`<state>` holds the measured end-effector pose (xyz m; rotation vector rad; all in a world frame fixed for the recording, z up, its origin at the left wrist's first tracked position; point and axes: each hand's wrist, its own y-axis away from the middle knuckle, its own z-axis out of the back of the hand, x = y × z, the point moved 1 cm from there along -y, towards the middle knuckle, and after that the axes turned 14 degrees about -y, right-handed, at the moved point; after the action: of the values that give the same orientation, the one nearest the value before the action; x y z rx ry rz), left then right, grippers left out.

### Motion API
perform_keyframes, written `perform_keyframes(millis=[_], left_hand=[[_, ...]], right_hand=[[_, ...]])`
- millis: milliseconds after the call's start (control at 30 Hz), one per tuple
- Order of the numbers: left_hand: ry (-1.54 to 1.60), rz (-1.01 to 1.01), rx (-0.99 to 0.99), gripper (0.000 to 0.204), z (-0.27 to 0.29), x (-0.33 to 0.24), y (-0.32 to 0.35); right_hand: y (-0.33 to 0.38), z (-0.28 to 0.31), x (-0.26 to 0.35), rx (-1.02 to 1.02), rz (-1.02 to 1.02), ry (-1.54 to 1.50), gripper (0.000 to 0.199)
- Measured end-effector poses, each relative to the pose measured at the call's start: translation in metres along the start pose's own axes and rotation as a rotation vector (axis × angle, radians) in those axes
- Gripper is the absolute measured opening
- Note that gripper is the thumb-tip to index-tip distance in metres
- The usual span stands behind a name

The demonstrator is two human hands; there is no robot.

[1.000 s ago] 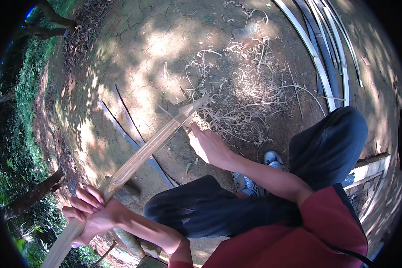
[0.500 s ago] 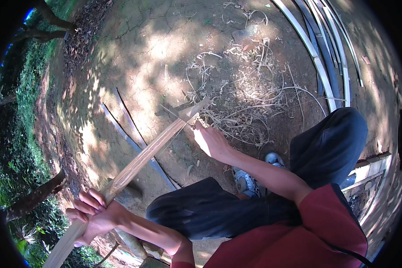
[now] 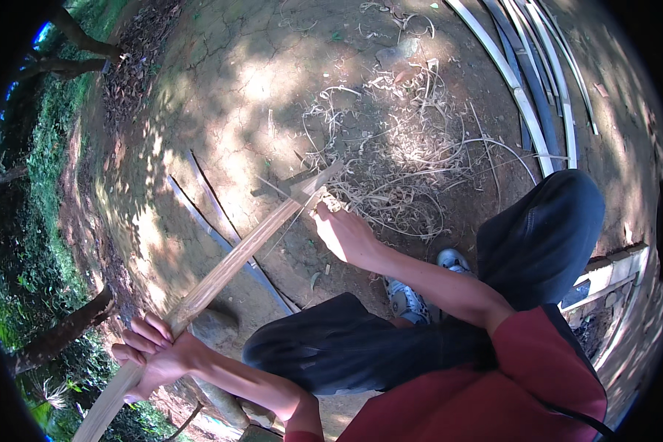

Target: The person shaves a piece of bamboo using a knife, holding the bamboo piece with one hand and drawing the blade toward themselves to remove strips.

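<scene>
Watching from afar, I see the left hand [image 3: 158, 352] wrapped firmly around a pale strip [image 3: 236, 258], whose long axis runs from that grip up and rightward to a narrow far tip. What looks like a knife [image 3: 273, 186] lies crosswise at the strip near that tip, its handle hidden inside the closed right hand [image 3: 345, 232], the nearer hand to the tip, with shavings [image 3: 420, 158] littering the ground [image 3: 221, 96] beyond.
</scene>
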<state>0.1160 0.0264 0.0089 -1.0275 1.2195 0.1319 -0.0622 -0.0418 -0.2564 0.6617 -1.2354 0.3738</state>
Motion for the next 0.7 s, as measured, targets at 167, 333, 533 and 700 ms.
perform_keyframes(millis=[167,333,533,700], left_hand=[[-0.048,0.02,-0.075,0.065,-0.013,-0.01,0.007],[0.079,-0.006,0.04,0.065,-0.014,-0.003,0.004],[-0.004,0.01,-0.022,0.065,-0.017,-0.004,0.003],[-0.081,0.048,-0.125,0.065,-0.004,0.0,-0.002]], right_hand=[[-0.009,-0.004,-0.029,-0.017,-0.008,0.1,0.026],[-0.01,0.006,-0.031,-0.01,-0.035,0.074,0.031],[-0.01,-0.013,-0.044,-0.107,0.034,-0.011,0.03],[-0.016,-0.003,-0.041,-0.035,0.054,0.052,0.028]])
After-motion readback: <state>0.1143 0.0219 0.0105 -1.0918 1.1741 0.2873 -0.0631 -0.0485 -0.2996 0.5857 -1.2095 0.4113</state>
